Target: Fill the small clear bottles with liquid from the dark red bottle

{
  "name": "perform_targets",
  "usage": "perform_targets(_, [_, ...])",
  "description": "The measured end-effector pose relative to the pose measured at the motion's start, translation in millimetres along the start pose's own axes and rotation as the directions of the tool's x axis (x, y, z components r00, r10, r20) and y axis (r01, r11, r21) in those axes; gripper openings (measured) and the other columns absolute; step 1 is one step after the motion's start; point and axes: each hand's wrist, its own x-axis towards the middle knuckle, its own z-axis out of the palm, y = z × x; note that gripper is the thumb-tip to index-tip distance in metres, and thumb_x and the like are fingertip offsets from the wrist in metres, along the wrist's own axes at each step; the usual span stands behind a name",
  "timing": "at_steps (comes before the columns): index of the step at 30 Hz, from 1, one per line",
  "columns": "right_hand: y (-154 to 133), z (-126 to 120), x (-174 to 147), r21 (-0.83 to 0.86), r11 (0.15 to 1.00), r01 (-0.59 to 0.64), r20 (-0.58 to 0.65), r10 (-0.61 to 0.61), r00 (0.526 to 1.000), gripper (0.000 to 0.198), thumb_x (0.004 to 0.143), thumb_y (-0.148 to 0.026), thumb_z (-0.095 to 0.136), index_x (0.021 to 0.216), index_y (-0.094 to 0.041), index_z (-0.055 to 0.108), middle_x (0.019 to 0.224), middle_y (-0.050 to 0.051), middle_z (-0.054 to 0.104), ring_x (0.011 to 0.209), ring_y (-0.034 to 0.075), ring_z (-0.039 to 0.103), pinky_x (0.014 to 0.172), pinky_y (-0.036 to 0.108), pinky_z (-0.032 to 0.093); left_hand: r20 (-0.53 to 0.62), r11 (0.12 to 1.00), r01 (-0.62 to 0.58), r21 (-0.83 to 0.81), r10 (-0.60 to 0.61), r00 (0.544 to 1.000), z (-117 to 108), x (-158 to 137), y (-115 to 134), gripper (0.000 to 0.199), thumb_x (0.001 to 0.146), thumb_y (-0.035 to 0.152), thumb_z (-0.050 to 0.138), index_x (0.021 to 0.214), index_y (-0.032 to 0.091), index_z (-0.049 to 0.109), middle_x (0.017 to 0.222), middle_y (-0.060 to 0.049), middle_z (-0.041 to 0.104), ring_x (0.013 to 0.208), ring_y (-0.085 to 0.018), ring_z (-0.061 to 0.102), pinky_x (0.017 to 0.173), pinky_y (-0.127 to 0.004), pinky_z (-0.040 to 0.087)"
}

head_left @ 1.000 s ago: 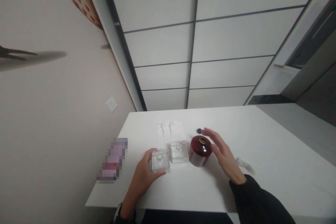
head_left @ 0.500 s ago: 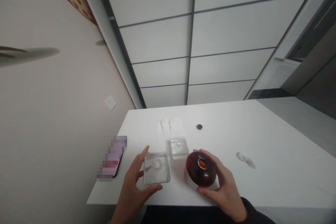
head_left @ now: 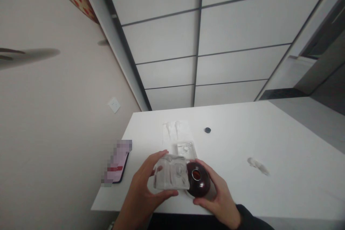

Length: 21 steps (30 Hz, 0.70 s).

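My left hand is closed around a clear square glass bottle, tilted toward the right. My right hand grips a dark red rounded bottle with an uncapped round neck facing me and orange showing inside. The glass bottle's right side overlaps the red one in view, close to its neck; I cannot tell whether they touch. Just behind them a second clear square glass bottle stands on the table.
Two whitish pump tops lie on a white sheet at the back of the white table. A small dark cap is right of them. Crumpled tissue lies at the right, a phone at the left edge.
My two hands have come closer together. The clear bottle has moved right and tipped toward the red bottle, which has shifted left.
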Motion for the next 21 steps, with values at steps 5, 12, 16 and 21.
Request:
perform_targets(5, [-1.4,-2.0,1.7,0.014,1.0,-0.022,0.024,0.022,0.999,0.096,0.081,-0.063,0.088,0.161,-0.024,0.051,0.149,0.018,0.069,0.135,0.039,0.069,0.116,0.051,0.056,0.07,0.999,-0.034,0.04,0.031,0.997,-5.0,5.9,6.8,0.079,0.071,0.034,0.099,0.144,0.035,0.068,0.146,-0.01,0.071,0.134,-0.035,0.069,0.101,-0.045,0.067])
perform_targets(12, [-5.5,-1.3,2.9,0.032,0.998,-0.059,0.043,0.058,0.997,0.101,0.081,-0.065,0.086,0.164,-0.025,0.047,0.151,0.018,0.067,0.137,0.04,0.067,0.118,0.056,0.053,0.139,0.996,-0.024,0.084,0.012,0.99,-10.0,12.4,10.9,0.08,0.072,0.041,0.099,0.146,0.035,0.068,0.149,-0.011,0.069,0.138,-0.037,0.066,0.114,-0.054,0.058])
perform_targets(16, [-2.7,3.3,1.0,0.042,0.997,-0.06,0.001,0.06,0.998,0.102,0.08,-0.067,0.087,0.164,-0.024,0.048,0.15,0.018,0.068,0.136,0.04,0.068,0.118,0.056,0.053,0.136,0.999,0.039,0.017,-0.041,0.99,-12.9,15.4,15.8,0.079,0.069,0.042,0.1,0.142,0.037,0.071,0.148,-0.01,0.07,0.136,-0.038,0.067,0.104,-0.049,0.065])
perform_targets(21, [-3.7,1.2,1.4,0.023,0.998,-0.066,0.019,0.065,0.998,0.098,0.081,-0.069,0.085,0.161,-0.023,0.052,0.15,0.019,0.068,0.137,0.04,0.067,0.118,0.055,0.053,0.049,0.984,0.141,-0.106,-0.137,0.989,-13.0,10.8,4.0,0.085,0.067,0.045,0.101,0.144,0.035,0.068,0.152,-0.011,0.066,0.144,-0.04,0.06,0.104,-0.048,0.064])
